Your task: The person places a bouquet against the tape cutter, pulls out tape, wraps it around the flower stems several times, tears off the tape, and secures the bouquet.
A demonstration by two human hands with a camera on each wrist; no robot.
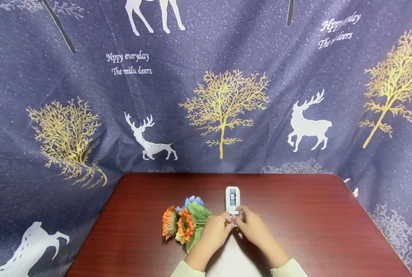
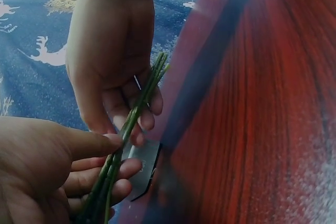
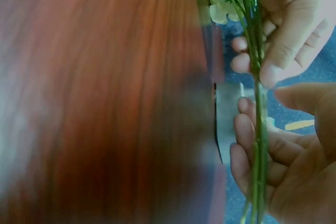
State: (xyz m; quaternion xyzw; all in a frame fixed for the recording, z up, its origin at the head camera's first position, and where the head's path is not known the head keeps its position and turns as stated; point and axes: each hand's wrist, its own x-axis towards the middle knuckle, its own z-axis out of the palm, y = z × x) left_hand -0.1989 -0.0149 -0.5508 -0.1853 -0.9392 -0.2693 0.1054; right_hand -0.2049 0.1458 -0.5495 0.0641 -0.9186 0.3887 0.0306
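A bunch of artificial flowers [image 1: 186, 226], orange and blue with green leaves, lies to the left of my hands in the head view. My left hand [image 1: 215, 230] pinches its green stems [image 2: 137, 107] between thumb and fingers. Lower on the same stems [image 3: 257, 156], my right hand [image 3: 304, 182] has its fingers curled behind them and its thumb close in front. The two thumbs are near each other. Just beyond the fingertips is a white tape dispenser [image 1: 232, 209] with a bluish roll, partly hidden behind the hands in both wrist views.
The dark red wooden table [image 1: 313, 215] extends to both sides of the hands. Behind it hangs a blue cloth [image 1: 199, 50] printed with deer and trees. A bright white patch [image 1: 234, 259] shows between the forearms.
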